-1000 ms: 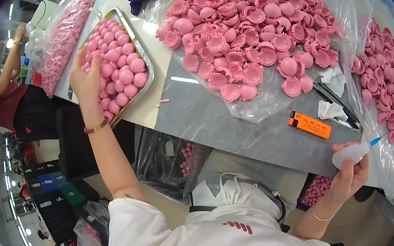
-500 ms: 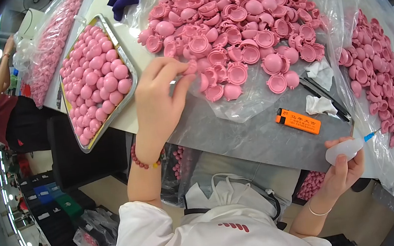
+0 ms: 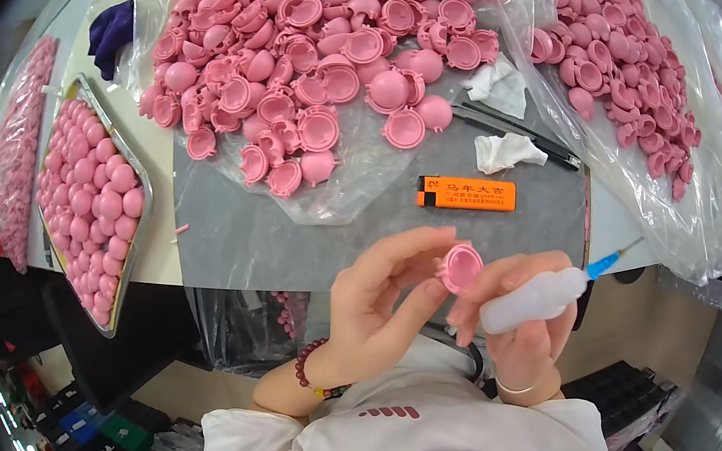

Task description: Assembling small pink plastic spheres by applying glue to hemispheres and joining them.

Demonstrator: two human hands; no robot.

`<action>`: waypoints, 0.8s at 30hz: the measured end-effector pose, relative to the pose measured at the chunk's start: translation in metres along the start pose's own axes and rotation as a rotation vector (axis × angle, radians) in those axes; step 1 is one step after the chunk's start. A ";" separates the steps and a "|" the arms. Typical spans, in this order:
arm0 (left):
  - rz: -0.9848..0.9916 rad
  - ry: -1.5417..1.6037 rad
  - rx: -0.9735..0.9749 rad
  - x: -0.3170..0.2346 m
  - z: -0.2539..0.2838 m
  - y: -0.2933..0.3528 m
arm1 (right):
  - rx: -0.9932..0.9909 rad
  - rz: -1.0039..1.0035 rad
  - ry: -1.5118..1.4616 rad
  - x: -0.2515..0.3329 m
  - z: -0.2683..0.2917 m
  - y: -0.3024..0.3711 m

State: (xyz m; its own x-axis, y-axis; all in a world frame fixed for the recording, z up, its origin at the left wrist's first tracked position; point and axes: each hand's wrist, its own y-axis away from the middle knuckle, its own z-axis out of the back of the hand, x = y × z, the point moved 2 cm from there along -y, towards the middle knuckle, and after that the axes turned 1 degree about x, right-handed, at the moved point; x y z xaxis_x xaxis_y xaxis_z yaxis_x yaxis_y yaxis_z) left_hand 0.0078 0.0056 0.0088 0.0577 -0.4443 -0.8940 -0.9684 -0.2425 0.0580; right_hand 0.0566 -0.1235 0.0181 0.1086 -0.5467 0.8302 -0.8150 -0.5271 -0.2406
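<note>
Between the thumb and fingers of my left hand (image 3: 372,320) is a small pink plastic ball shell (image 3: 461,268), its hollow side showing. My right hand (image 3: 531,351) is wrapped round a white squeeze bottle (image 3: 531,302), whose blue-based needle tip (image 3: 608,263) points to the right. The right fingertips come up close beside the shell; whether they touch it I cannot tell. A large heap of similar pink shells (image 3: 311,50) lies on a clear plastic sheet beyond my hands.
Closed pink balls fill a metal tray (image 3: 147,213) at the left. On the grey mat lie an orange lighter (image 3: 466,194), black tweezers (image 3: 520,131) and crumpled white tissues (image 3: 506,152). More shells (image 3: 623,68) rest in a plastic bag at the right. A purple cloth (image 3: 112,35) sits at the back left.
My left hand has come back from the heap with a pink shell. My right hand has brought the bottle leftward, so both hands now meet near my chest. The view has shifted right.
</note>
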 end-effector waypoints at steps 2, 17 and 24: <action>-0.008 -0.044 0.112 0.002 0.005 -0.001 | -0.008 -0.144 0.062 0.001 -0.001 0.000; 0.118 0.335 0.217 0.003 -0.002 -0.003 | -0.241 0.470 0.409 0.031 0.032 -0.014; -0.027 0.106 0.231 0.002 0.000 -0.002 | 0.171 0.561 0.878 0.044 0.008 -0.013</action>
State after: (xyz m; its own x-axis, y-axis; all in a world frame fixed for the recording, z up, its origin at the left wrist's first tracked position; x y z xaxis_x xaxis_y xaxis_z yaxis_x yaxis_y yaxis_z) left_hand 0.0097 0.0056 0.0069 0.0980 -0.5312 -0.8415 -0.9952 -0.0577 -0.0795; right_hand 0.0766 -0.1456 0.0538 -0.7648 -0.1144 0.6340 -0.5221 -0.4665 -0.7140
